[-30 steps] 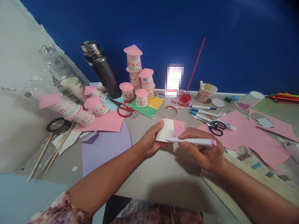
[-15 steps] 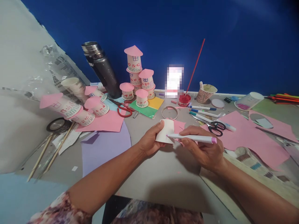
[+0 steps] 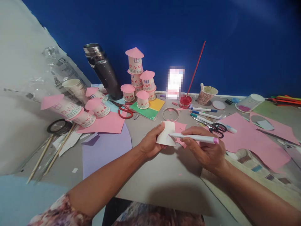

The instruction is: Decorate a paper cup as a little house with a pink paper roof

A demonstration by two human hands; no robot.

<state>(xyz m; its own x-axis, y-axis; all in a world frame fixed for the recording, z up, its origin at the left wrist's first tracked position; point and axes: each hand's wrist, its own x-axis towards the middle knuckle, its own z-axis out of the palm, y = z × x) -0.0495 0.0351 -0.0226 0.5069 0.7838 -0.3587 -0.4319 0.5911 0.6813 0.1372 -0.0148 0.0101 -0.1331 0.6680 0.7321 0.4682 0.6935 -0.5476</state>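
Observation:
A plain white paper cup [image 3: 166,135] is held upside down over the table by my left hand [image 3: 151,141], its thumb on the near side and its fingers behind. My right hand [image 3: 207,147] grips a white felt-tip marker [image 3: 197,138] with a pink end, and the tip touches the cup's side. A small purple mark shows where the tip meets the cup. Just behind the cup lie a roll of tape [image 3: 171,115] and a piece of pink paper [image 3: 180,129].
Decorated cup towers with pink cone roofs [image 3: 135,64] stand at the back, beside a dark flask [image 3: 103,72]. Red-handled scissors [image 3: 125,112] lie left; black-handled scissors [image 3: 217,129] and several markers lie right. A red jar [image 3: 185,102] holds a tall stick. Pink sheets [image 3: 254,138] spread at right.
The marker tip has moved up slightly on the cup, leaving a short purple line. The cup is tilted a little differently. Both hands keep their hold.

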